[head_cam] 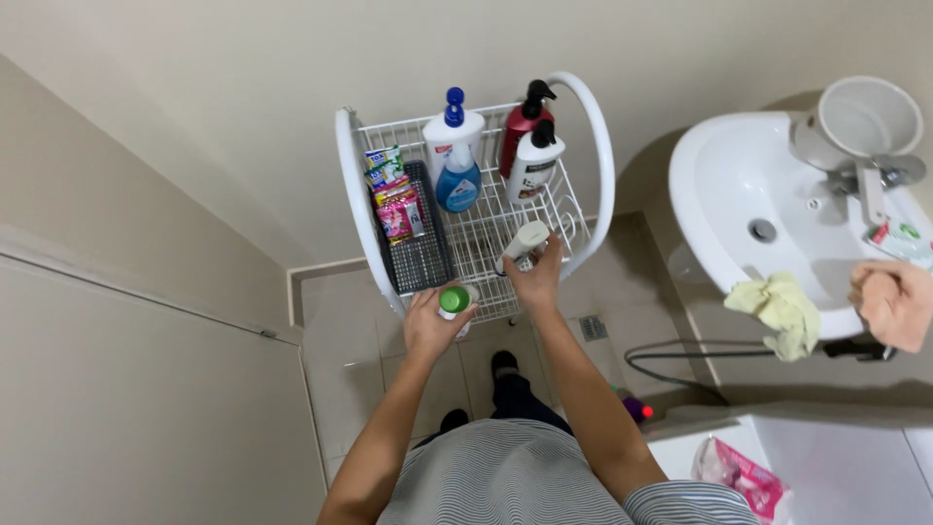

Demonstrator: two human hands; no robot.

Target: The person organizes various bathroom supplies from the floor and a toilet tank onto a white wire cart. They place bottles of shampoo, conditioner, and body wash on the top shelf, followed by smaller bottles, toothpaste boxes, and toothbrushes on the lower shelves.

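My left hand (431, 326) grips a small clear bottle with a green cap (454, 300) at the front edge of a white wire rack (356, 185). My right hand (536, 279) holds a white tube-shaped bottle (525, 242) just above the rack's wire shelf. On the shelf stand a blue pump bottle (456, 165), a dark red pump bottle (521, 128) and a white pump bottle (535, 165). A dark mesh tray (420, 261) at the shelf's left carries colourful sachets (394, 192).
A white washbasin (719, 185) is at the right with a grey cup (868, 117) by the tap, a yellow cloth (780, 310) on its rim and a peach cloth (894, 303) beside it. A hose (671, 356) lies on the tiled floor. A pink packet (741, 475) sits lower right.
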